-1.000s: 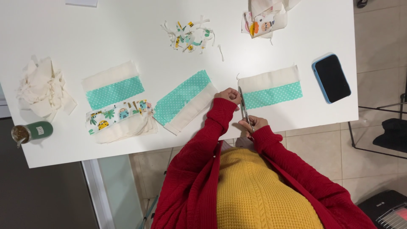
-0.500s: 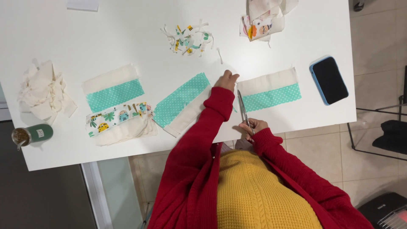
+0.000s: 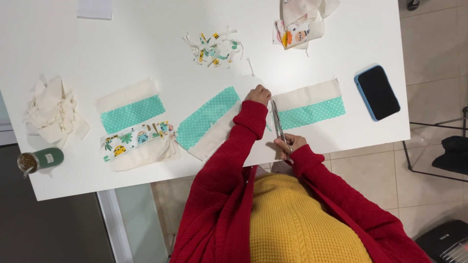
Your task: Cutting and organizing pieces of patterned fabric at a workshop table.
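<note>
Viewed from above a white table. Right hand closed around the handles of a pair of scissors, blades pointing toward 12 o'clock at the left end of a cream-and-mint dotted fabric piece. Left hand at 11 o'clock of the scissors, fingers curled narrow, pressing on the table just beside that piece's left edge; no telling whether pinching cloth. A second cream-and-mint piece lying slanted at 9 o'clock of the left sleeve. Farther at 9 o'clock, a third such piece, with a folded print fabric at its 6 o'clock. Crumpled cream scraps near the left edge; small green jar with a pale label at their 6 o'clock. Print snippets at 12 o'clock. Blue-cased phone, screen dark, at 3 o'clock.
</note>
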